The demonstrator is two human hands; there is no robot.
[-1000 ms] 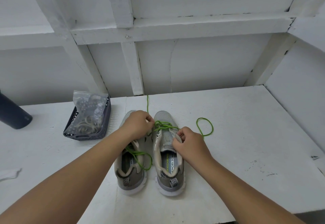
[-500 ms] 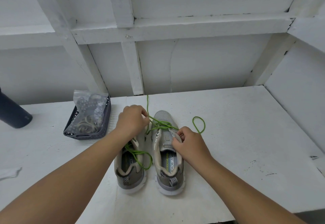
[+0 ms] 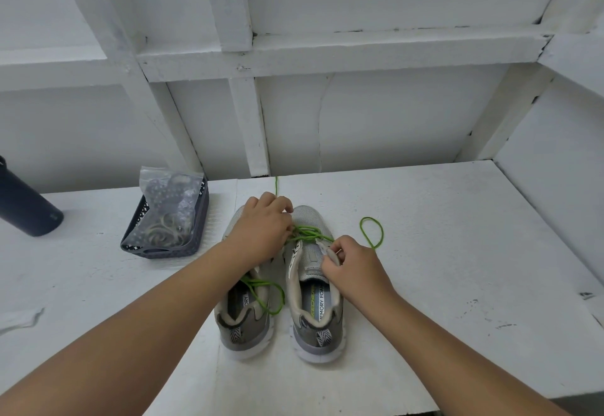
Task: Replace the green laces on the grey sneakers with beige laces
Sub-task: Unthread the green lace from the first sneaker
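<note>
Head view showed the left hand [image 3: 261, 229], which a second earlier sat lower, shifted toward the toes, fingers curled pinching the green lace [image 3: 309, 234]; its loop [image 3: 372, 232] had drawn in. The right hand [image 3: 353, 268] pinched the right sneaker [image 3: 313, 301] eyelet edge. Both sneakers stood mid-shelf; a basket [image 3: 166, 229] and a dark bottle [image 3: 26, 206] lay toward the shelf's left edge.
</note>
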